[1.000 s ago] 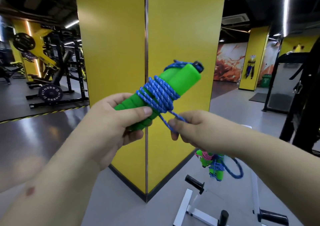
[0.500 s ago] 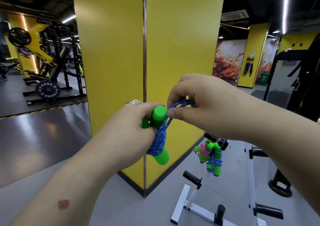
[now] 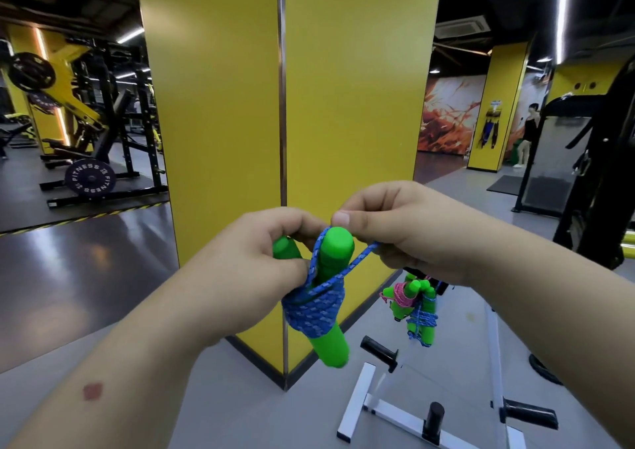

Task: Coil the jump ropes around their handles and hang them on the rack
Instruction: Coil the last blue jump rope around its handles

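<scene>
A broad yellow pillar (image 3: 343, 111) with smooth, faintly glossy panels and a thin metal strip down its corner fills the middle of the view, standing on a grey polished floor (image 3: 86, 266). To the left, a black steel weight rack (image 3: 113, 132) carries a round black weight plate (image 3: 90, 177) printed "FITNESS" in pale letters twice around its face. At lower right stands a rack (image 3: 357, 400) of white square tubing with black rubber-capped pegs, at least four of them in view. On its far end hang two already coiled jump ropes (image 3: 414, 302), both with green foam handles, one wound in pink cord and one in blue. In front of the pillar, the left hand (image 3: 261, 263) is closed around the two green handles (image 3: 331, 297) of a third rope, held side by side and nearly upright; they are smooth, cylindrical and rounded at the ends. A braided blue rope (image 3: 316, 307) flecked with white is wrapped in several tight turns around their middle. The right hand (image 3: 398, 228) pinches a loop of this rope between thumb and forefinger at the top of the nearer handle, the loop passing over that handle's tip, the remaining fingers curled in.
</scene>
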